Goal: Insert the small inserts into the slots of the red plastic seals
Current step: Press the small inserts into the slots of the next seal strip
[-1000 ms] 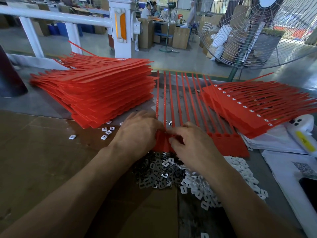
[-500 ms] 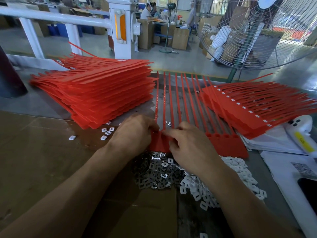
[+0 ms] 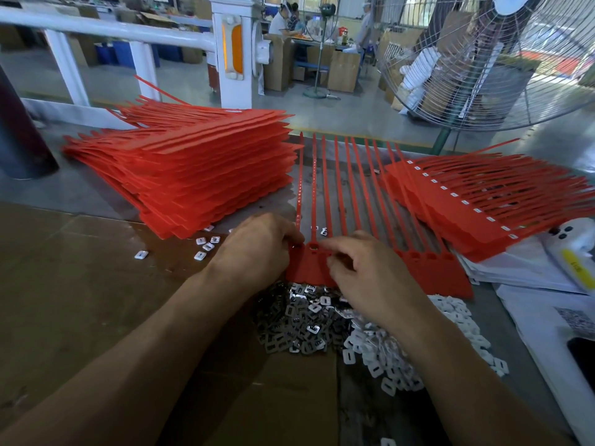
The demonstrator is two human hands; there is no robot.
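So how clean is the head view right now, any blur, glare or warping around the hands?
Head view: both hands and the red seal strip look sharp; the metal inserts glint; wide-angle bending curves the white railing and fan; bright daylight behind.

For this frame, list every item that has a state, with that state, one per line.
Left hand: fingers curled, holding the sheet's left edge.
Right hand: fingers curled over the sheet's heads; any insert is hidden.
Seal sheet: flat on the table, straps pointing away.
Left stack: piled high, no inserts visible.
Right stack: fanned, white inserts showing.
Metal inserts: loose heap.
White inserts: loose heap.
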